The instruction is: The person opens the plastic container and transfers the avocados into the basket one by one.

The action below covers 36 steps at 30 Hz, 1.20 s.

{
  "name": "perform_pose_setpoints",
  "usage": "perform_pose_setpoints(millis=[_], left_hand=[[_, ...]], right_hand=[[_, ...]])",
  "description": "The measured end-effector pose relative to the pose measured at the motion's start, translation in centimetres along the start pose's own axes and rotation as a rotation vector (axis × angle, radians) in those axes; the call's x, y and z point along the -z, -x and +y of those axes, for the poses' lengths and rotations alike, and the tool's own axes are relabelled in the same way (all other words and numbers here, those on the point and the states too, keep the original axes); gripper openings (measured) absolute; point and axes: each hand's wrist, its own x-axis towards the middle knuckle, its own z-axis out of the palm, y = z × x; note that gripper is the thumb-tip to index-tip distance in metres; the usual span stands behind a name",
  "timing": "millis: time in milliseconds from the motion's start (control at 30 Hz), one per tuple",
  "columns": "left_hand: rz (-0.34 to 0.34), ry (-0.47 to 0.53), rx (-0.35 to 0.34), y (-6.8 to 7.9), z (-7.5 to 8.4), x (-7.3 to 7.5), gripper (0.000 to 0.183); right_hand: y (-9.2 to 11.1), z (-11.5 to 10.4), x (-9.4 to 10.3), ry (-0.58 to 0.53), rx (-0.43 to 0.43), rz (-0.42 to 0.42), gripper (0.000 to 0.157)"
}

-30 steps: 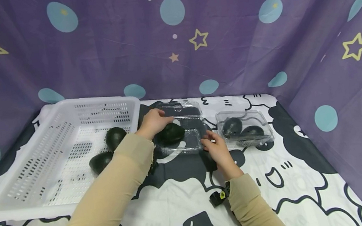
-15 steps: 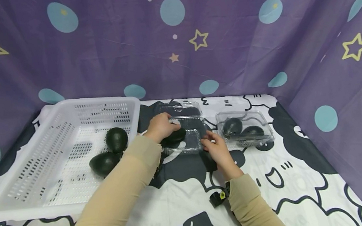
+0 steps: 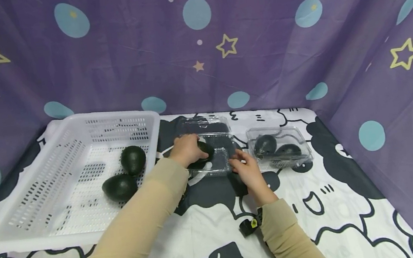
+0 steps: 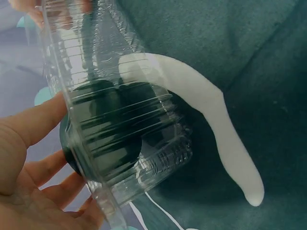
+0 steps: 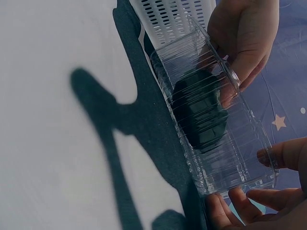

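Observation:
A clear plastic clamshell stands with its lid folded back on the far side. Inside its left half is a dark green avocado, also visible through the ribbed wall in the left wrist view. My left hand reaches in from the left and grips the avocado, thumb and fingers about its upper part. At the opposite end, my right hand pinches the clamshell's wall; in the right wrist view its thumb lies at the rim and its fingers lie under the end.
At left stands a white perforated basket holding two avocados, one nearer and one behind. To the right sits a second clamshell with two avocados inside. A purple curtain hangs behind the patterned tablecloth.
My left hand has moved right and down into the clamshell, and the avocado has shifted slightly right with it. My right hand has stayed in place.

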Motion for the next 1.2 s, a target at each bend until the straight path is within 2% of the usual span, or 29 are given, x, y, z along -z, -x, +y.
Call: perform_pose_setpoints(millis=[167, 433, 900, 1200], left_hand=[[-0.020, -0.008, -0.006, 0.10, 0.06, -0.42, 0.068], [-0.023, 0.104, 0.000, 0.23, -0.06, -0.82, 0.069], [-0.007, 0.149, -0.003, 0.12, -0.01, -0.80, 0.069], [-0.016, 0.237, 0.024, 0.09, -0.02, -0.82, 0.070]], right_hand=[[-0.01, -0.06, 0.04, 0.001, 0.001, -0.003, 0.055], [-0.09, 0.01, 0.05, -0.024, 0.002, -0.002, 0.055], [0.03, -0.15, -0.09, -0.030, -0.013, 0.002, 0.054], [0.05, -0.10, -0.05, -0.025, -0.012, 0.001, 0.054]])
